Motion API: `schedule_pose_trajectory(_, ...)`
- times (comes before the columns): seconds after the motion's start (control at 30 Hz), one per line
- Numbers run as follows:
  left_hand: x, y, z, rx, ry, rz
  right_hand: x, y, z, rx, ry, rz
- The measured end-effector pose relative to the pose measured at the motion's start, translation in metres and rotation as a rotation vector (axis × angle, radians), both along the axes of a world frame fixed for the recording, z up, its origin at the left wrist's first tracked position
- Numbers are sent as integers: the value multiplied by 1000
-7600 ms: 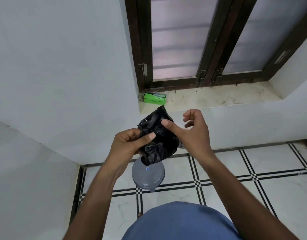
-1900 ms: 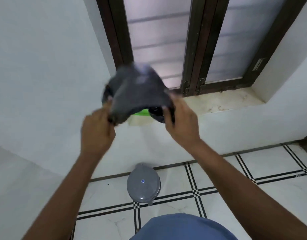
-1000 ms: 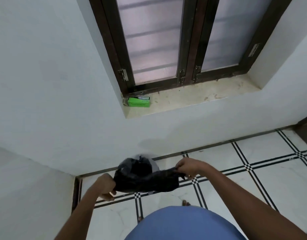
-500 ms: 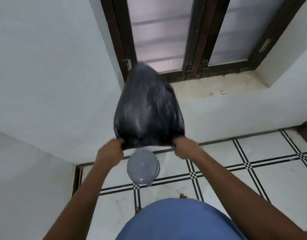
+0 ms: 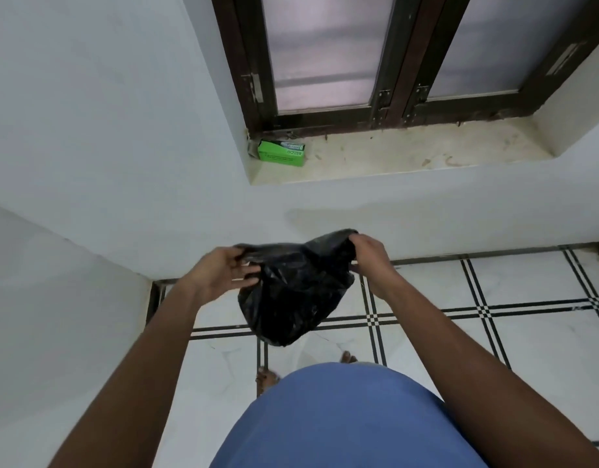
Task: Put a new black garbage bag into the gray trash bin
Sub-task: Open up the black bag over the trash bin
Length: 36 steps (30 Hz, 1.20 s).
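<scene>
Bag (image 5: 294, 292) is hanging between two hands above the floor (image 5: 494, 336).

The left hand (image 5: 220, 275) is holding the bag's top edge on one side, with its fingers (image 5: 247, 276) curling onto the black plastic. The right hand (image 5: 369, 256) is pinching the top edge on the other side. The bag is puffing out and drooping down in front of the blue shirt (image 5: 345, 420). Bare toes (image 5: 267, 378) are peeking out under it. A green box (image 5: 282, 153) is sitting in the left corner of the sill (image 5: 409, 153), under the window (image 5: 386, 52). The bin is not showing.
</scene>
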<state>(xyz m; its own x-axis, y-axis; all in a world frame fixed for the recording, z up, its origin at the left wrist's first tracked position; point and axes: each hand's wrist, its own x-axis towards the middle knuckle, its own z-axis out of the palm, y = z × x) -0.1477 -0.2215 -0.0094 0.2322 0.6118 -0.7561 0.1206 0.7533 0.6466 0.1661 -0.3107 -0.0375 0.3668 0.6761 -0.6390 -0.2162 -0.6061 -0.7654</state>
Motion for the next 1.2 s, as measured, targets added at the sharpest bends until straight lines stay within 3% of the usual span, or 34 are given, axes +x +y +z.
schedule_pose_trajectory(0.13, 25, 16, 20, 109, -116, 248, 11, 19, 26, 160, -19, -93)
schedule_pose_trajectory(0.3, 46, 8, 25, 178, -206, 412, 25, 19, 47, 413, -292, 41)
schedule_pose_trajectory(0.63, 77, -50, 0, 30, -82, 397, 32, -2, 36, 472, -535, 345)
schedule_pose_trajectory(1.2, 74, -62, -41, -58, -27, 290, 10, -20, 19, 354, -517, 323)
